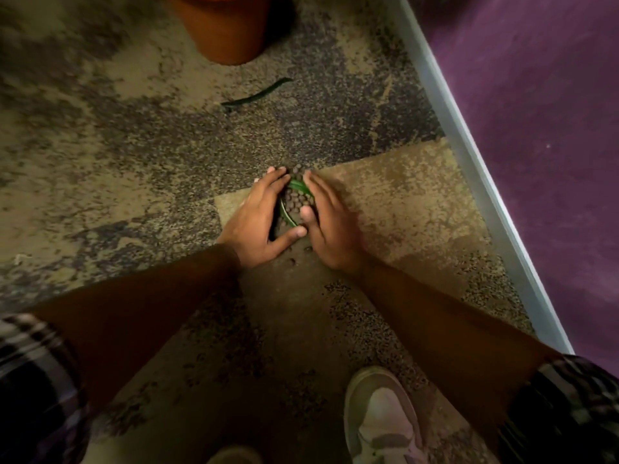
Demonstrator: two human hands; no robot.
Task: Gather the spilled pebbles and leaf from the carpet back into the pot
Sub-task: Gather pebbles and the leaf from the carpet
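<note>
A heap of small brown pebbles lies on the carpet between my two hands, with a green leaf curled through it. My left hand cups the heap from the left, thumb under its near side. My right hand cups it from the right, its thumb resting on the pebbles. Both hands press against the heap on the floor. A few loose pebbles lie just below my hands. A second dark green leaf lies apart on the carpet, farther away. The terracotta pot stands upright at the top, its rim out of frame.
The mottled beige and grey carpet covers the floor. A grey baseboard runs diagonally on the right under a purple wall. My shoe rests at the bottom right, a second shoe tip at the bottom edge.
</note>
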